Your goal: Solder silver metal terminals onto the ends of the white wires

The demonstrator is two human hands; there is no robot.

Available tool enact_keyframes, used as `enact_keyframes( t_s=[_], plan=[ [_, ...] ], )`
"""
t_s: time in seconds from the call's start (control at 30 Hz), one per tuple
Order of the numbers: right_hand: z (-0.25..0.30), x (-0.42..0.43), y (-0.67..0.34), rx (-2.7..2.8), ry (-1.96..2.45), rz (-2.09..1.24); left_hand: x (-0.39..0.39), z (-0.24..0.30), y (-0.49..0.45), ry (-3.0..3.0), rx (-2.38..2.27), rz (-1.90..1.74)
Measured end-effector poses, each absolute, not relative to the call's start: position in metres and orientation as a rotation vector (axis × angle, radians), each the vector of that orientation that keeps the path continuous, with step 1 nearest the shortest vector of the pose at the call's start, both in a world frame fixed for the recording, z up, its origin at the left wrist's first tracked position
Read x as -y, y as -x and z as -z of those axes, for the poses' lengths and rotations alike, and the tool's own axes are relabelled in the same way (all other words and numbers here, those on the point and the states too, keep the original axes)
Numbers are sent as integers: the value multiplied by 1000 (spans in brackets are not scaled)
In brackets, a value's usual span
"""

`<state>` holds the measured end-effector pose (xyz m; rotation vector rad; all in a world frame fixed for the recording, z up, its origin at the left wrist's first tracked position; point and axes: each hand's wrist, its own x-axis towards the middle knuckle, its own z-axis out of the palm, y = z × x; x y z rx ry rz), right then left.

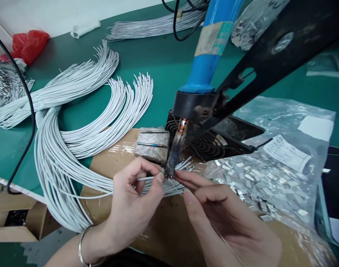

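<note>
Left hand pinching white wire just below soldering iron tip; right hand pinching thin wire; wire bundles upper left.

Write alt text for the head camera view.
Left hand pinches white wires at the tip of a blue-handled soldering iron, with the right hand close beside. Coiled white wire bundles lie on a green mat; a clear bag of metal tabs lies right.
</note>
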<state>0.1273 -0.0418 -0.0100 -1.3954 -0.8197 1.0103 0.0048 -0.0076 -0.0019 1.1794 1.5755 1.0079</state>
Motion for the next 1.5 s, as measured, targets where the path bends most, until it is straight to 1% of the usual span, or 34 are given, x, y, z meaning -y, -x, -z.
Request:
enact_keyframes(
  t_s=[0.37, 0.57, 1.5],
  plan=[
    [15, 43, -131, 842, 1355, -1022, 10, 0, -5, -1175, -1567, -1041],
    [23, 41, -139, 963, 1289, -1031, 9, 1, -6, -1204, -1567, -1053],
    [26, 42, -140, 1005, 1290, -1011, 9, 0, -7, -1195, -1582, -1087]
  ],
)
